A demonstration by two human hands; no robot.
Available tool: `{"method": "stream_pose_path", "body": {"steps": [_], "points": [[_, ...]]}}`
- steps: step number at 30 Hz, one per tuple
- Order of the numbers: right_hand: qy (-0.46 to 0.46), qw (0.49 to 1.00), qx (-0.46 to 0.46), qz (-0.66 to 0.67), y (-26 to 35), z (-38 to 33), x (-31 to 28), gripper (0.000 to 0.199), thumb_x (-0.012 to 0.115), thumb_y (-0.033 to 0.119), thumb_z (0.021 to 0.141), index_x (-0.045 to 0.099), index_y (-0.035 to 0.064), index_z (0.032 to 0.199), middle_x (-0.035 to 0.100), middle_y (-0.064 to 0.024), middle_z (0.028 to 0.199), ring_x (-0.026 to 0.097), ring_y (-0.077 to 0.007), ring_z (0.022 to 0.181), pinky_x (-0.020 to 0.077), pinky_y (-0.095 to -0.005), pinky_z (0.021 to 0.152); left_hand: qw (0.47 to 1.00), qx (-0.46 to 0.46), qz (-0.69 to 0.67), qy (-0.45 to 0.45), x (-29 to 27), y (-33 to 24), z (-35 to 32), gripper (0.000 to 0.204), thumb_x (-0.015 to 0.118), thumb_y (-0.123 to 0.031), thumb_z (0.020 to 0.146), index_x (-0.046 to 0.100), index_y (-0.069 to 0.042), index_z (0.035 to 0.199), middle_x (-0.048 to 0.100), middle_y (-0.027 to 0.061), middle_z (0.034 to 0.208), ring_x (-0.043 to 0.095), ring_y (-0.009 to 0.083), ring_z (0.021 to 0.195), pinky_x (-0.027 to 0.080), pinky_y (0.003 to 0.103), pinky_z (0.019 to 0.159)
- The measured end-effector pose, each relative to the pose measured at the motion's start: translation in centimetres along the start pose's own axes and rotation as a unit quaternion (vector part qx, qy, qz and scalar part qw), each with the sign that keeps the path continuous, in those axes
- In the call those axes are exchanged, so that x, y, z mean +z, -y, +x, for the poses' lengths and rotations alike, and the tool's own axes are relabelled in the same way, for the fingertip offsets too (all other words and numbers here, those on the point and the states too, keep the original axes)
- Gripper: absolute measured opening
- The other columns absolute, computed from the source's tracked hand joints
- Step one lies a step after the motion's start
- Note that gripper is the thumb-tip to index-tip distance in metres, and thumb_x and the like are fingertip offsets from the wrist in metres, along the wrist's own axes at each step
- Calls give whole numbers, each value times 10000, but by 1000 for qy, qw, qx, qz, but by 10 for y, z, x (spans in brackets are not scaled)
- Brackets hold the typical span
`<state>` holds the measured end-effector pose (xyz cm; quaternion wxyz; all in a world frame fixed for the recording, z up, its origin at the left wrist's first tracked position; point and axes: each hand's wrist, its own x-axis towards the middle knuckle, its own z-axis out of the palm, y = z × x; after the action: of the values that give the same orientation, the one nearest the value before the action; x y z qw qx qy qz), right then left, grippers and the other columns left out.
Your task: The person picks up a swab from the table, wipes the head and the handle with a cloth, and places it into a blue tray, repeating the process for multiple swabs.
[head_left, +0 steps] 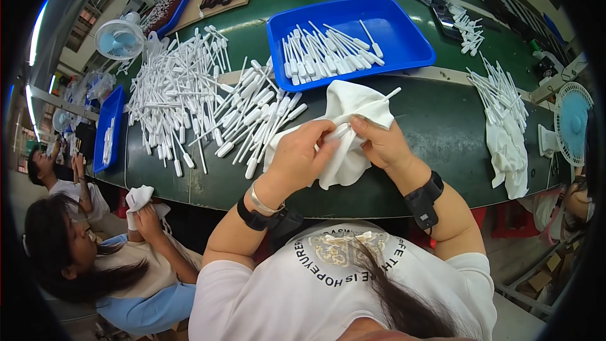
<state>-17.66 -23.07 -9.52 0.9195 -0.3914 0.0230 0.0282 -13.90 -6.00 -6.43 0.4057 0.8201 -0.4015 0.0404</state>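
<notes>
My left hand and my right hand meet over the dark green table's near edge, both closed. Between them is a crumpled white cloth, draped over and below my fingers. A white plastic dropper lies in its folds, with its bulb by my left fingertips. My right thumb and fingers pinch the cloth; a thin white end pokes out above it. Just left of my left hand lies a loose heap of white droppers. Beyond my hands, a blue tray holds several more, lying side by side.
A bigger pile of droppers spreads to the left, near a small blue tray. On the right, more droppers rest by another white cloth. Fans stand at both sides. A co-worker at left handles a white cloth.
</notes>
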Motion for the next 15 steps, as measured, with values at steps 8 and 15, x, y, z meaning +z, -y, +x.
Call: {"method": "stream_pose_path", "body": {"steps": [8, 15], "points": [[-114, 992, 12, -55, -12, 4, -1, 322, 609, 49, 787, 506, 23, 1092, 577, -77, 989, 567, -184, 894, 465, -327, 780, 992, 55, 114, 7, 18, 18, -12, 169, 573, -79, 788, 547, -10, 940, 573, 107, 740, 552, 208, 562, 441, 286, 515], [-77, 997, 1, -7, -8, 0, -1, 373, 628, 18, 761, 493, 15, 1109, 574, -84, 1002, 564, -196, 906, 464, -349, 792, 901, -269, -306, 147, 4, 26, -25, 161, 513, -176, 859, 503, -22, 905, 526, 35, 645, 487, 122, 500, 392, 259, 447]]}}
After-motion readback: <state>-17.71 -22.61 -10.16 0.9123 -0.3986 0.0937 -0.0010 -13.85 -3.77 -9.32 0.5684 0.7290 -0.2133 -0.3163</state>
